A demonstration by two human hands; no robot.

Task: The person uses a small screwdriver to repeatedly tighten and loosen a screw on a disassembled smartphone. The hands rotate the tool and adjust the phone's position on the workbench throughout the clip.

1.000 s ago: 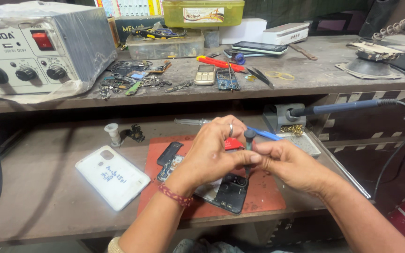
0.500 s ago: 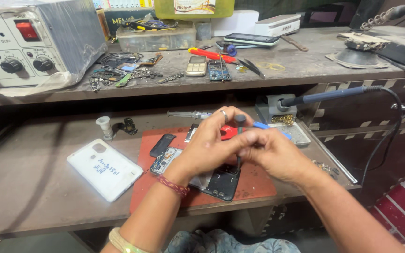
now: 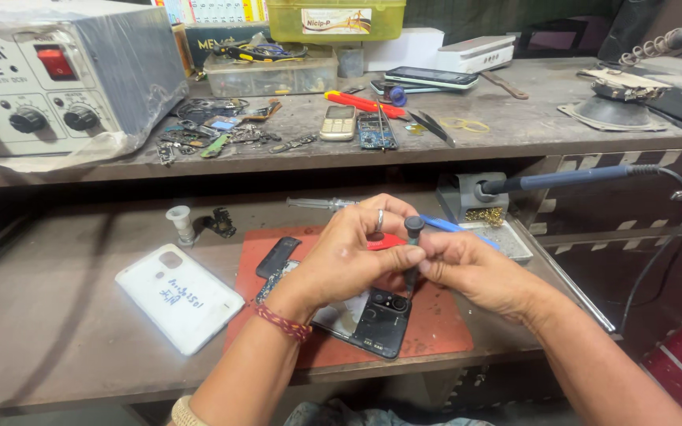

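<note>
I am looking down over the desk point(image 3: 57, 339), where the big grey rework station point(image 3: 49, 79) is sitting on the upper shelf point(image 3: 515, 134) among loose parts and two small phones. On the lower level the red mat point(image 3: 436, 323) is lying under my hands, with a white back cover point(image 3: 179, 296) resting just left of it. On the mat the opened phone point(image 3: 376, 319) is lying with its dark camera end toward me, directly below my hands.

My left hand point(image 3: 349, 260) is pinching the shaft of a small screwdriver point(image 3: 414, 233), and my right hand point(image 3: 475, 272) is gripping it from the other side, the two hands touching around it. The dark cap is poking up between the fingertips; the tip is hidden, so I cannot tell whether it is seated in a screw.

To do this well, I judge I should be keeping the screwdriver upright over the phone, pressing lightly and turning slowly, so the tip does not slip onto the board. The soldering iron point(image 3: 570, 177) is parked in its stand on the right, well apart.
</note>
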